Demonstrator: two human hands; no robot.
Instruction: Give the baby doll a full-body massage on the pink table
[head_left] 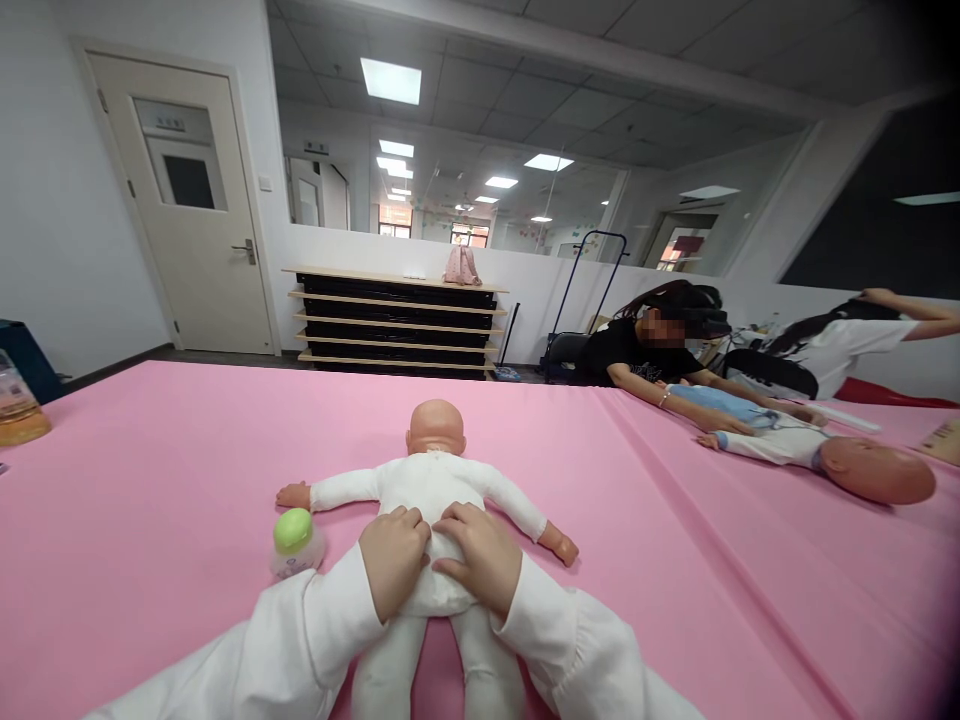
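Note:
A baby doll (431, 485) in a white cloth body lies face down on the pink-covered table, arms spread and head pointing away from me. On the left of its lower back rests my left hand (395, 558), fingers curled against the cloth. My right hand (482, 556) grips the lower back from the right, thumb and fingers bent toward each other with cloth between them. The two hands nearly meet at the doll's middle. Beside my left forearm stands a small clear bottle with a green cap (292, 532), close to the doll's left-side hand.
Across the table at right, a person in black (634, 350) leans over another doll (874, 465) in blue and white. A bottle of amber liquid (21, 405) stands at the left edge. Behind are a low shelf (397, 285) with a pink backpack (461, 266) and a door (187, 240).

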